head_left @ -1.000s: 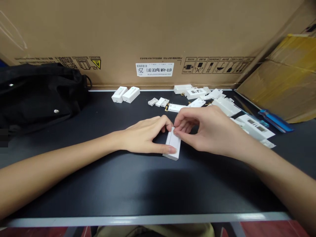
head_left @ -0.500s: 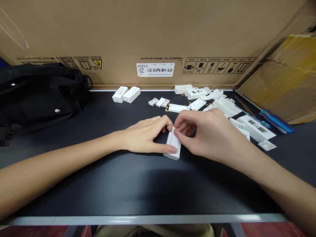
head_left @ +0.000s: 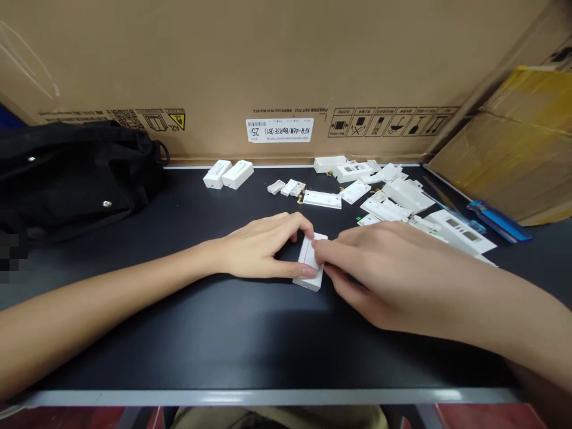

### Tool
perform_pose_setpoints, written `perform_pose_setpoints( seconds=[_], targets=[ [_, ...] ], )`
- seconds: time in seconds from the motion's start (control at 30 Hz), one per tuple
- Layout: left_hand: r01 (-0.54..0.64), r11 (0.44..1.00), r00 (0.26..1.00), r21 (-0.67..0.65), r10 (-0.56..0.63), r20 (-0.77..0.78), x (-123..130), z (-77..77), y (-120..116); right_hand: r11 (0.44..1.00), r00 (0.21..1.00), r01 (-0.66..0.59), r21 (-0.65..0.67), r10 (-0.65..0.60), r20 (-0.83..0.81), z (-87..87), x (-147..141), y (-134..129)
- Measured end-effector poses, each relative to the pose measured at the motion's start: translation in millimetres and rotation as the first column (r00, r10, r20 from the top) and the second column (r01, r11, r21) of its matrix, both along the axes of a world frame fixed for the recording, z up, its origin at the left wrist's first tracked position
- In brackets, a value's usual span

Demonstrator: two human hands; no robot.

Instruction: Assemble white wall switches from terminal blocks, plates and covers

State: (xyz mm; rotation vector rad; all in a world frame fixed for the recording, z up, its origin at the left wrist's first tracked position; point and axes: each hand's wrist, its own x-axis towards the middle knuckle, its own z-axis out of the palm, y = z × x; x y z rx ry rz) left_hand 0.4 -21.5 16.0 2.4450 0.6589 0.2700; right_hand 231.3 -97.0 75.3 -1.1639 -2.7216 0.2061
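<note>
Basically, the left hand [head_left: 263, 247] has a narrow grip on a white plastic housing [head_left: 307, 255], with the thumb along its near end and the fingers curled over the far end. The housing lies flat on the black workbench [head_left: 179, 336], near the middle and just in front of the loose parts. The right hand [head_left: 393, 274] comes in low from the right, its fingertips [head_left: 318, 253] on the housing's right side; the hand blocks the view, so I can't tell if it's truly pinching. Possible trouble: the smooth, thin plastic could slide on the slick bench surface if pressure lands off-centre, and thin edges could crack if forced. The right forearm also sits close to the scattered white plastic parts [head_left: 384, 208], so a wide sweep could knock them. Those parts are matte, boxy, with rectangular cutouts. Two closed white housings [head_left: 227, 174] sit far left of them, by a black fabric bag [head_left: 67, 179] on the left and a corrugated cardboard carton [head_left: 268, 59] along the far edge.
</note>
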Motion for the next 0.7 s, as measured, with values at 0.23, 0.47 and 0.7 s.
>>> perform_pose_setpoints(
  seconds=[0.23,0.47,0.7],
  targets=[
    [0.074,0.991,0.997,0.113,-0.075,0.007,0,-3.3,-1,0.987,0.989,0.108,0.115,-0.119,0.089,-3.4,8,23],
    [0.101,0.986,0.988,0.132,-0.114,0.099,-6,-4.4,-1,0.965,0.953,0.219,0.146,-0.244,0.179,-12.2,16,37],
    [0.129,0.977,0.989,0.170,-0.140,0.054,-8,-2.0,-2,0.962,0.939,0.249,0.112,-0.268,0.215,-11.9,14,38]
  ],
)
